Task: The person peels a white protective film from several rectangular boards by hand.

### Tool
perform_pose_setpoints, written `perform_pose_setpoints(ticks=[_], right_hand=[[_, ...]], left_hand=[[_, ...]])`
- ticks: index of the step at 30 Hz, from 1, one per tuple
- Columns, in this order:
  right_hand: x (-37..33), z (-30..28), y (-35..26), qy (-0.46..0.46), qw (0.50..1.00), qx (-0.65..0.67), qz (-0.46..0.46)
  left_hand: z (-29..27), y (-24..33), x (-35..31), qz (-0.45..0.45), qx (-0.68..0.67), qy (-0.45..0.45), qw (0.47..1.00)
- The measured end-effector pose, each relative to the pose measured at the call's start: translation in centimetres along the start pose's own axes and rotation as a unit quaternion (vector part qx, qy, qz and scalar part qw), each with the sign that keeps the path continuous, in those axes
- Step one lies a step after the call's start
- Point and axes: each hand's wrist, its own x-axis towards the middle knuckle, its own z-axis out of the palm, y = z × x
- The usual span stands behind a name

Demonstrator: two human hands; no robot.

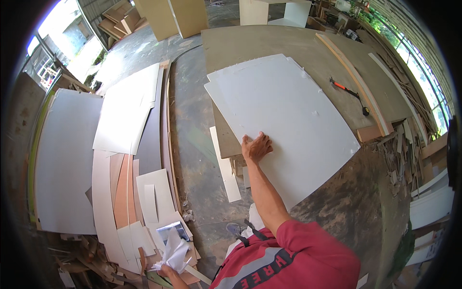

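A large white panel (293, 111) lies on top of a wide brown board, with a second white sheet's edge showing beneath it on the left. My right hand (257, 148) rests on the panel near its left edge, fingers apart and slightly bent, holding nothing. Low on the left, my left hand (168, 270) is closed on a crumpled white cloth (175, 253). That cloth hangs over a stack of board offcuts and partly covers a small blue-and-white packet (173, 230). Some of the left hand's fingers are hidden by the cloth.
The brown board (260, 41) carries an orange-handled hammer (344, 88), a black tape measure (365, 111) and a long wooden strip (356, 77). White sheets (126, 115) and strips are stacked at left. A narrow white strip (225, 166) leans beside the board. Wood scraps (397, 159) lie right.
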Motion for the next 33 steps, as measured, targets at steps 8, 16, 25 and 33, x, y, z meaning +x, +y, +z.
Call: perform_pose_setpoints(ticks=[8, 16, 25, 33], right_hand=[[0.3, 0.4, 0.8, 0.013, 1.0, 0.01, 0.001], [0.7, 1.7, 1.1, 0.092, 0.988, 0.115, 0.043], [2.3, 2.7, 1.4, 0.103, 0.994, 0.025, -0.002], [3.7, 2.2, -1.9, -0.111, 0.971, 0.103, 0.187]], left_hand=[[10.1, 8.3, -0.4, 0.102, -0.081, -0.103, 0.986], [29.2, 25.5, -8.7, 0.361, -0.254, -0.393, 0.807], [39.5, 39.0, -22.9, 0.38, -0.091, -0.487, 0.781], [42.4, 43.0, -36.9, 0.699, -0.035, -0.513, 0.496]])
